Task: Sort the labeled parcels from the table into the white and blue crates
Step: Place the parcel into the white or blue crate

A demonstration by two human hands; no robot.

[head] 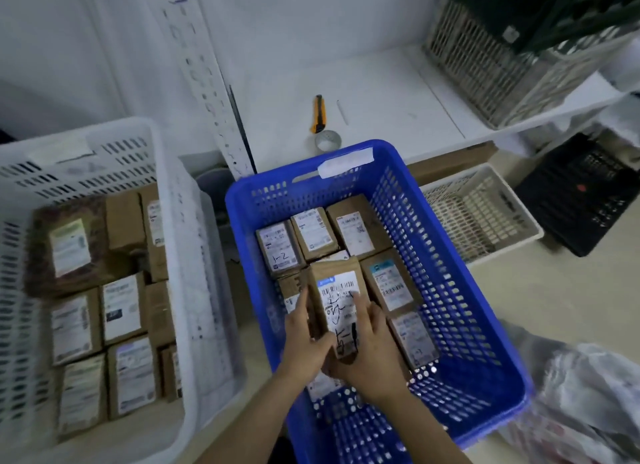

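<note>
Parcel [334,308] upright-tilted, long axis away, label up.

Orange utility knife [319,114] lies beside tape roll [327,140]; black crate [585,193] far right.

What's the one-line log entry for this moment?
step: placing | left hand, right hand: holding brown paper labelled parcel | in blue plastic crate | white plastic crate: holds parcels

handwritten "1-2" on a parcel label [278,247] in the blue crate [446,256], other labels unreadable
</note>
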